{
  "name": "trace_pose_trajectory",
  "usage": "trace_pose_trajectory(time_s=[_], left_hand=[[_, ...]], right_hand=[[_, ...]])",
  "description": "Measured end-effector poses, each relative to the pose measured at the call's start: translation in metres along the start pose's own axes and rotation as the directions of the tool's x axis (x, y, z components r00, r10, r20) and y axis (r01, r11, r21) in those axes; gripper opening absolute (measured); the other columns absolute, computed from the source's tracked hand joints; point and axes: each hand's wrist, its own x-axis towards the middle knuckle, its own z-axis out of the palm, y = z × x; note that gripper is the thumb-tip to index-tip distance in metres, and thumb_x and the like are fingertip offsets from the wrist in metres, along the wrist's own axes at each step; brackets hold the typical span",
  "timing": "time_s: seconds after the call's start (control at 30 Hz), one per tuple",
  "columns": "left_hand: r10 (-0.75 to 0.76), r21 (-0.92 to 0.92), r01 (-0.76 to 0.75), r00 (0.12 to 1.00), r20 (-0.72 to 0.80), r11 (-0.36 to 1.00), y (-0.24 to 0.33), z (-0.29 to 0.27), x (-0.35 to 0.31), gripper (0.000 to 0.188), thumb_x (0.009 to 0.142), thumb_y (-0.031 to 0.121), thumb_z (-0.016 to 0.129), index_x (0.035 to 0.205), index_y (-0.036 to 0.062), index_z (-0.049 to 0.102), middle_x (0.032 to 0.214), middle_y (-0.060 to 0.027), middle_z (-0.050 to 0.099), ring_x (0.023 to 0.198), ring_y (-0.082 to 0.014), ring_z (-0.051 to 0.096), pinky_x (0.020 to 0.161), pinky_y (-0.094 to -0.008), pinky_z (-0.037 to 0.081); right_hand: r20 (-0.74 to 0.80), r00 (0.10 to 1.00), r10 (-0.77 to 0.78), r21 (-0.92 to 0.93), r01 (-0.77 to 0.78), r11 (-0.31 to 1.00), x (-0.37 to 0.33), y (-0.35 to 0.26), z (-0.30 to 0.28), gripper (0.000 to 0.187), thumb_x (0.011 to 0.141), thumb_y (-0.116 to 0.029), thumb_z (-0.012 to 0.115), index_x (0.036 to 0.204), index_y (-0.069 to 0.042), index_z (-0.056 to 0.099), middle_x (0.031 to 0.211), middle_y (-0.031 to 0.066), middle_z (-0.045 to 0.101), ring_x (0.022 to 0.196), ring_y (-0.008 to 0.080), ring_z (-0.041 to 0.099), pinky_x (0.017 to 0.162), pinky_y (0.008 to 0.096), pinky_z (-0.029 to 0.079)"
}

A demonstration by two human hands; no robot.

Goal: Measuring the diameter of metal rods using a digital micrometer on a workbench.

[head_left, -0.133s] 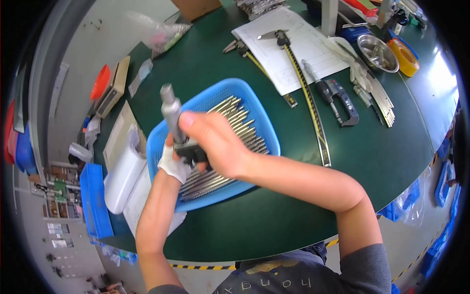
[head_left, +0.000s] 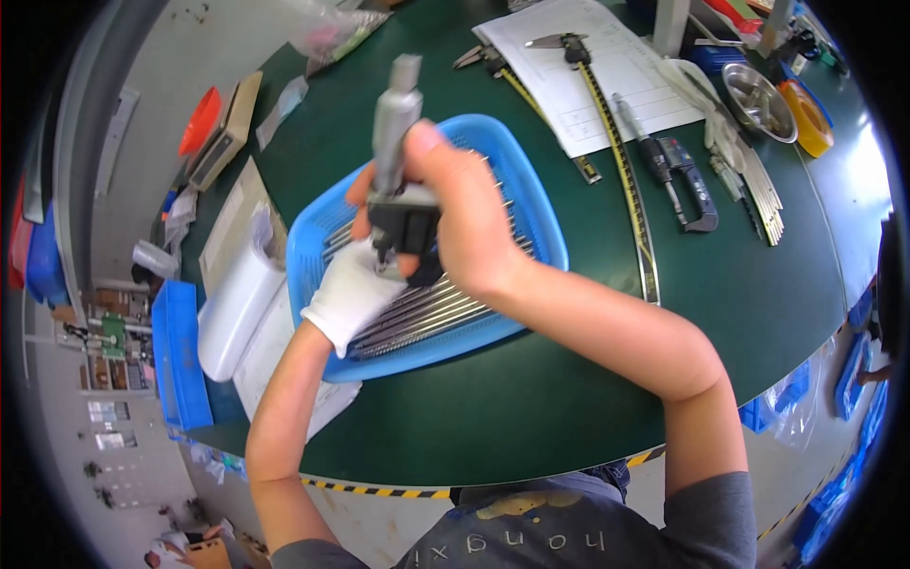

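"One bare right hand clamps a gauge over a blue basket, grey barrel uppermost. And the gloved left hand?"

"Close beneath the gauge, nearer the rods; I cannot tell what it holds."

"How do the rods lie?"

"In the basket below both hands, slanting away to the right."

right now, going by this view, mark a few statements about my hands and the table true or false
1. The right hand holds a grey-and-black micrometer. True.
2. The left hand is bare. False: it wears a white glove.
3. Metal rods lie in the blue basket. True.
4. The metal bowl stands left of the basket. False: it stands to the right.
5. A second micrometer lies on the green table. True.
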Motion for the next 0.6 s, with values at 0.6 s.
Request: trace_pose_trajectory(time_s=[0.6], left_hand=[[0.178,0.918,-0.155,0.979,0.095,0.366,0.024,0.014,-0.006,0.016,0.071,0.008,0.050,0.086,0.0053,0.053,0.079,-0.0155,0.059,0.070,-0.0319,0.059,0.061,-0.0402,0.047]], right_hand=[[-0.150,0.988,-0.036,-0.019,0.034,0.999,0.003,0.003,0.003,0.059,0.084,-0.048,0.024,0.081,0.002,0.055,0.065,0.0120,0.059,0.039,0.0129,0.044,0.041,0.0236,0.037]])
